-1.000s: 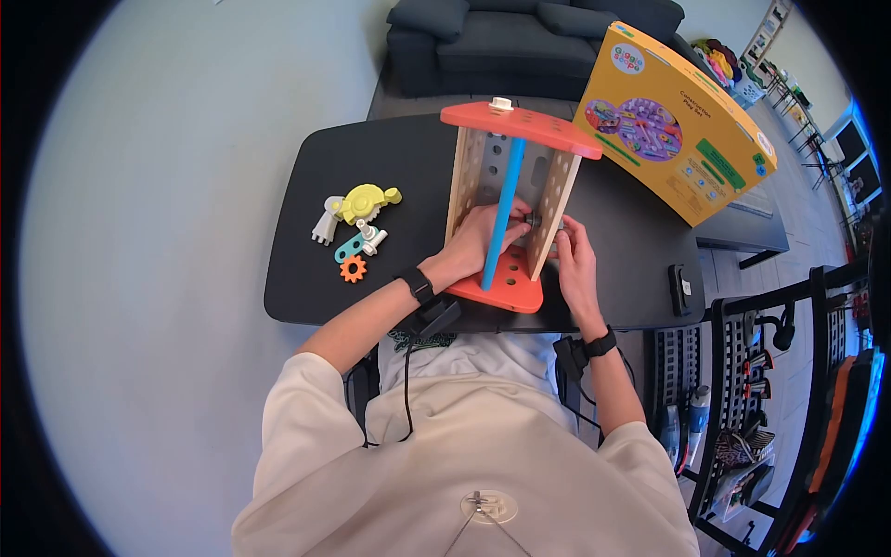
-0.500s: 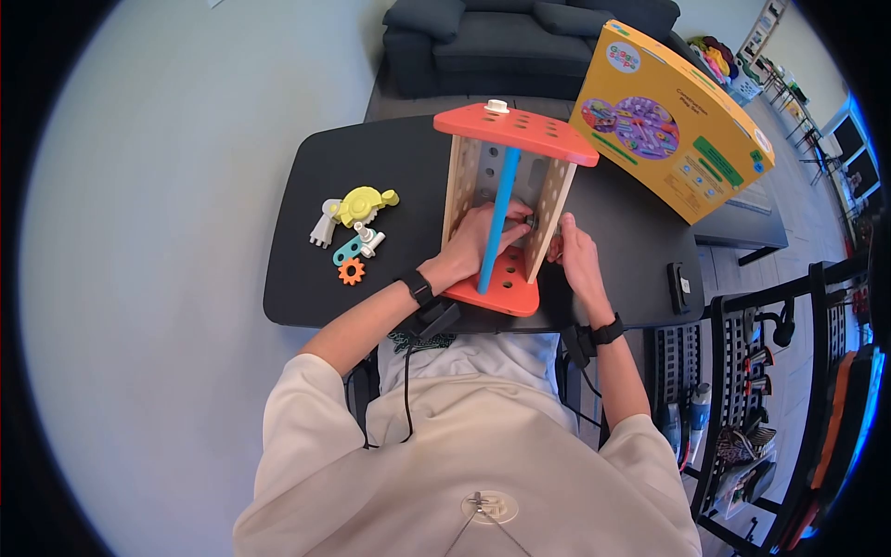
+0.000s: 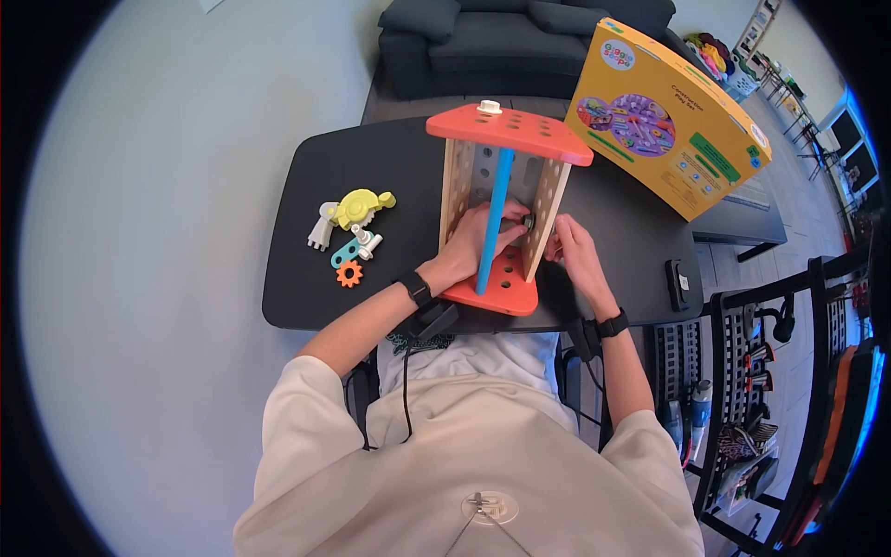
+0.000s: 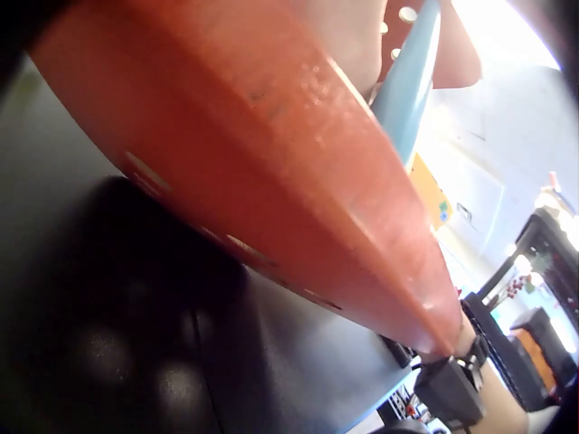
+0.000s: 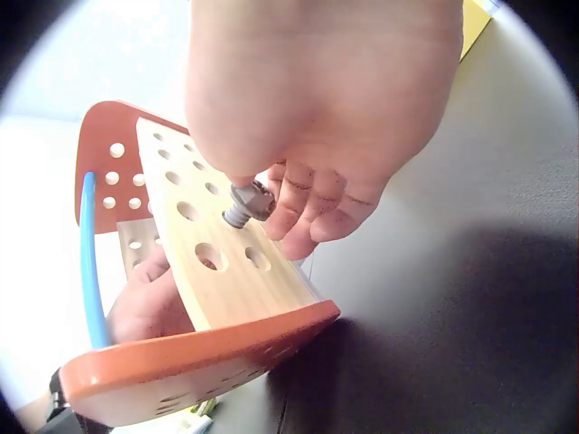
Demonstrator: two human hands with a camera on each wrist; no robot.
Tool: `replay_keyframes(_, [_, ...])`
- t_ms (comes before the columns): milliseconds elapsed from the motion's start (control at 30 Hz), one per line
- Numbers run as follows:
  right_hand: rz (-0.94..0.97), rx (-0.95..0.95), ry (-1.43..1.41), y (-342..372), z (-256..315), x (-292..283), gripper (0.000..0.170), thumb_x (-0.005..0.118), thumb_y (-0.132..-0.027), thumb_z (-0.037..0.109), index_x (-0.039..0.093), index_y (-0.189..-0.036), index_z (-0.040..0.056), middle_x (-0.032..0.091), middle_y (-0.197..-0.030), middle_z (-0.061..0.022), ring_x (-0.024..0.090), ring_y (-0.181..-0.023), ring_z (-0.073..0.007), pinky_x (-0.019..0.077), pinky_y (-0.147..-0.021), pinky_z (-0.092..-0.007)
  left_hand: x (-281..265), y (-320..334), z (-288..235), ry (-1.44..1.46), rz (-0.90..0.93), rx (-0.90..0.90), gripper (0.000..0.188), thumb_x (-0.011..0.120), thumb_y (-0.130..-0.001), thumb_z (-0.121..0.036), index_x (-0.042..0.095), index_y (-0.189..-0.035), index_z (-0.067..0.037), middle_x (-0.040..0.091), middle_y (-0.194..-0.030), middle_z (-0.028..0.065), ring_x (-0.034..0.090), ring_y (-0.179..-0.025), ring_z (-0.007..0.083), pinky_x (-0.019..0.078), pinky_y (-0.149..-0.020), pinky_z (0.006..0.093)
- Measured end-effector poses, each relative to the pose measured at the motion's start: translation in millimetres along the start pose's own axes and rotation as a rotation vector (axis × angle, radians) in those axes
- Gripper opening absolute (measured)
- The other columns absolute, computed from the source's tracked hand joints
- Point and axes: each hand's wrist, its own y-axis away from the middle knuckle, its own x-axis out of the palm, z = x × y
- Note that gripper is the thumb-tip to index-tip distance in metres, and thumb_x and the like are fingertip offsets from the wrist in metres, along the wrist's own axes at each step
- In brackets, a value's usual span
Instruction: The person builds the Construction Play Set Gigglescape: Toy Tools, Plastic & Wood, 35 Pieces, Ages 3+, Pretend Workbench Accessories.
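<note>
A toy box of perforated wooden panels (image 5: 240,289) with red ends (image 3: 510,130) and a blue rod (image 3: 496,209) stands upright on the table. Inside it, behind the rod, my left hand (image 3: 466,249) pinches a small grey piece (image 3: 528,221) against the right panel's inner face. Outside that panel, my right hand (image 3: 582,262) has its fingers curled round the head of a grey bolt (image 5: 249,202), whose threaded shaft sits at a panel hole in the right wrist view. The red end (image 4: 271,163) hides my left fingers from the left wrist camera.
Left on the black table (image 3: 320,172) lie a yellow toy piece (image 3: 357,209), a grey-white piece (image 3: 323,226), a teal link (image 3: 346,253) and an orange gear (image 3: 349,274). A yellow carton (image 3: 659,121) stands behind right; a black object (image 3: 677,284) lies at the right edge.
In the head view the box and left hand have shifted slightly left. My right hand has turned at the wrist, and its fingers are more curled beside the panel.
</note>
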Motion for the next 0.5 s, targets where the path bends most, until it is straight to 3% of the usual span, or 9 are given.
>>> replay_keyframes(67, [-0.015,0.116,0.16,-6.1,2.8,-0.5,0.054,0.04,-0.115,0.047,0.059,-0.092,0.0022,0.06,-0.069,-0.006,0.063,-0.066,-0.0154,0.0482,-0.065,-0.0335,0.4,0.2,0.3,-0.021,0.0,-0.006,0.034,0.074,-0.098,-0.012,0.068,-0.13,0.0,0.077,-0.117,0.0171,0.076,-0.107,0.0276,0.0604,-0.092,0.0366])
replay_keyframes(200, [-0.018,0.186,0.259,-2.8,18.6,-0.3,0.062,0.037,-0.114,0.053,0.059,-0.085,0.0022,0.056,-0.063,-0.0079,0.062,-0.064,-0.0181,0.0472,-0.065,-0.0362,1.5,0.1,1.6,-0.012,-0.006,-0.021,0.034,0.073,-0.099,-0.013,0.068,-0.13,-0.002,0.077,-0.116,0.0165,0.076,-0.107,0.0268,0.0607,-0.09,0.036])
replay_keyframes(267, [-0.04,0.129,0.192,5.4,23.7,0.4,0.051,0.04,-0.115,0.045,0.062,-0.101,0.0018,0.064,-0.077,-0.0078,0.064,-0.071,-0.0156,0.0491,-0.068,-0.0327,-0.7,0.9,-5.5,-0.053,0.008,-0.062,0.034,0.073,-0.099,-0.014,0.068,-0.131,-0.002,0.077,-0.117,0.0166,0.076,-0.107,0.0258,0.0613,-0.089,0.0355])
replay_keyframes(300, [-0.052,0.134,0.193,9.5,20.9,1.1,0.051,0.04,-0.115,0.045,0.062,-0.101,0.0018,0.064,-0.077,-0.0078,0.064,-0.071,-0.0156,0.0491,-0.068,-0.0327,-1.0,1.4,-8.8,-0.057,0.009,-0.082,0.035,0.073,-0.099,-0.014,0.068,-0.132,-0.002,0.076,-0.118,0.0167,0.076,-0.104,0.0249,0.0618,-0.087,0.0358])
replay_keyframes(367, [-0.074,-0.017,-0.097,17.5,13.3,0.1,0.034,0.044,-0.116,0.033,0.058,-0.123,0.0022,0.068,-0.098,-0.0074,0.065,-0.08,-0.0134,0.0514,-0.073,-0.0296,1.1,1.8,-3.8,-0.029,0.01,-0.052,0.036,0.073,-0.099,-0.014,0.068,-0.133,-0.002,0.076,-0.118,0.0166,0.076,-0.104,0.0247,0.0619,-0.086,0.0362])
replay_keyframes(500, [0.06,-0.06,-0.066,21.5,10.3,-8.6,0.03,0.048,-0.115,0.023,0.05,-0.137,0.0037,0.065,-0.11,-0.0061,0.065,-0.087,-0.0124,0.0528,-0.078,-0.028,0.7,1.7,-7.2,-0.075,0.015,-0.024,0.038,0.073,-0.098,-0.013,0.069,-0.135,-0.003,0.076,-0.115,0.0175,0.074,-0.107,0.0279,0.0596,-0.09,0.0386])
